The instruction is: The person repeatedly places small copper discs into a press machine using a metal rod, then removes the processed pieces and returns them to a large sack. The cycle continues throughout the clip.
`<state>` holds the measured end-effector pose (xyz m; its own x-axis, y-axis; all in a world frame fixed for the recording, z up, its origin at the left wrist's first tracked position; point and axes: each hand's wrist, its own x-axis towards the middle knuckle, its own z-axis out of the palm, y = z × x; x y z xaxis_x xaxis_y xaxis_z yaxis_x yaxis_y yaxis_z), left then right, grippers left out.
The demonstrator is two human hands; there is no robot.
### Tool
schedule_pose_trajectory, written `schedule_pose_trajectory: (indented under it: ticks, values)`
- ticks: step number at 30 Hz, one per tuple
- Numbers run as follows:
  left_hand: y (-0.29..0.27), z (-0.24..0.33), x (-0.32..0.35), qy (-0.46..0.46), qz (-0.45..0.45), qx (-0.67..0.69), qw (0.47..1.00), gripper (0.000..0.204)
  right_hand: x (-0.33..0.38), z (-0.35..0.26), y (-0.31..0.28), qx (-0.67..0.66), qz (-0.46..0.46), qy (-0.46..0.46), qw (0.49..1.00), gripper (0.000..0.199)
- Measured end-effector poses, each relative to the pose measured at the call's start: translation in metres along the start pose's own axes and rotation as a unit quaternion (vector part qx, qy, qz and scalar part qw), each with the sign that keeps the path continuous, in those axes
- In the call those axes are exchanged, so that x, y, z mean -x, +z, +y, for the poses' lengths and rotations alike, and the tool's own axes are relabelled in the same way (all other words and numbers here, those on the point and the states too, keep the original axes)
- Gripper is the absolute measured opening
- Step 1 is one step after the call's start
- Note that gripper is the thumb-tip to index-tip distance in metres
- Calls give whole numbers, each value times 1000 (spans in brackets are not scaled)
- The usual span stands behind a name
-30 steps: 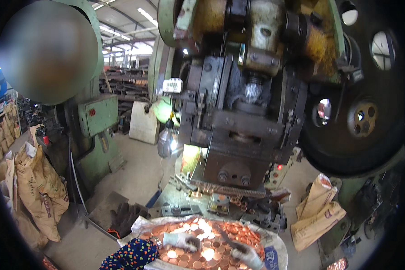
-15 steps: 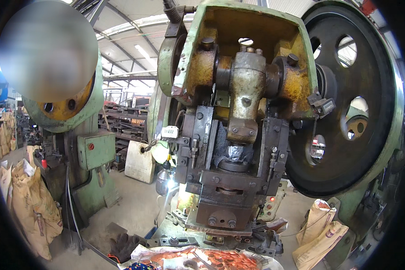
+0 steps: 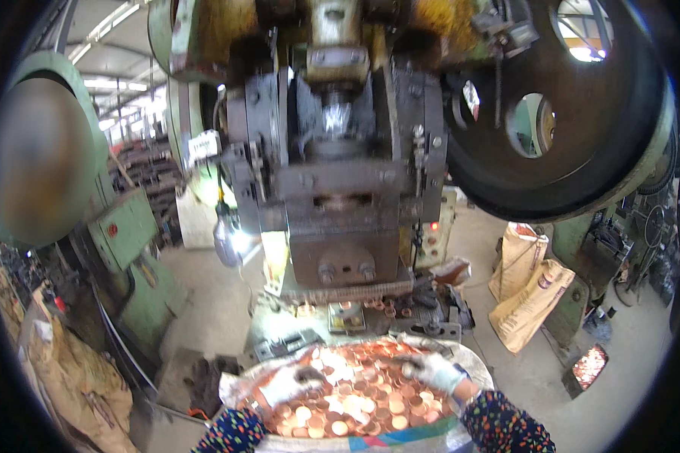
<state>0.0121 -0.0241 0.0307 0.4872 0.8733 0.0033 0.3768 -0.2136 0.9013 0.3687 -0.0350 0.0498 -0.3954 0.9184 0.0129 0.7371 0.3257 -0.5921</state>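
While one big press machine [image 3: 340, 174] with a single dark flywheel [image 3: 574, 121] fills the upper view, two tan paper sacks [image 3: 533, 294] lean on the floor to its right and one sack-lined tub [image 3: 461, 362] sits below it, heaped with copper-coloured round discs [image 3: 363, 392] too many to count. Both gloved hands rest on that heap: the left hand [image 3: 287, 383] lies curled among the discs, though whether it grips any I cannot tell, and the right hand [image 3: 434, 370] pinches what seems to be a single disc at its fingertips. About five loose discs lie on the press bed [image 3: 355, 313] behind.
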Motion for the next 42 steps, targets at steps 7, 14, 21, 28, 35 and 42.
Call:
schedule_pose_trajectory:
  ticks: [7, 14, 21, 28, 35, 42]
  values:
    - [-23, -14, -50, 20, 96, 0, 995, 17, -65, 21, -41, 245, 134, -27, 960, 36]
    - [-24, -35, -116, -7, 211, 262, 942, 16, -117, 21, -25, 362, 113, -31, 925, 42]
    - [-19, -47, -184, -76, 340, -37, 937, 47, -116, 40, -25, 309, 225, -3, 924, 28]
    - [-4, -44, -224, -89, 257, -416, 868, 48, -85, 49, -19, 151, 176, 0, 973, 35]
    - [1, -33, -211, 14, 292, -463, 837, 36, -88, 45, -19, 161, 169, -84, 969, 35]
    - [-4, -14, -178, 85, 298, -364, 878, 37, -95, 36, -18, 178, 94, -17, 979, 35]
